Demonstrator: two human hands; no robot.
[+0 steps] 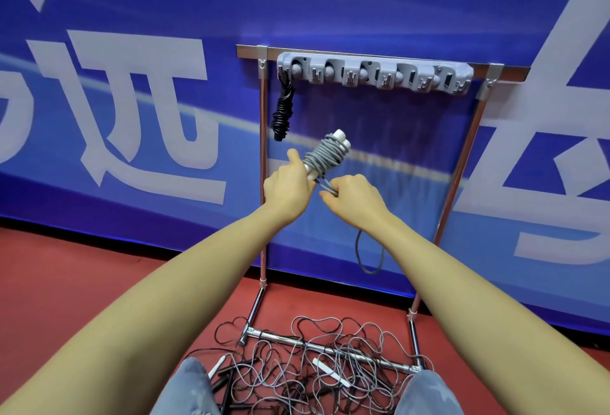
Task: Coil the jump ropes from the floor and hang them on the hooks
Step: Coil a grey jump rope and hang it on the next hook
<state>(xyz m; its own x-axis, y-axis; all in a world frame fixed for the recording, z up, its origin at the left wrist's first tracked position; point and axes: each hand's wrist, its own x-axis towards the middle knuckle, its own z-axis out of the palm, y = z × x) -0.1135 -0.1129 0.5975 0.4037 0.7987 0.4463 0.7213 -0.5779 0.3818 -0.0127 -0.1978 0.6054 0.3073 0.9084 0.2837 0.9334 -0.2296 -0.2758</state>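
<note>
Left hand (286, 187) grips coiled grey rope (324, 154); right hand (354, 198) pinches its tail.

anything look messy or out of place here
Yes: loose jump ropes lie tangled on the floor over the rack's base bar. Only one black coil hangs on the hook strip.
</note>
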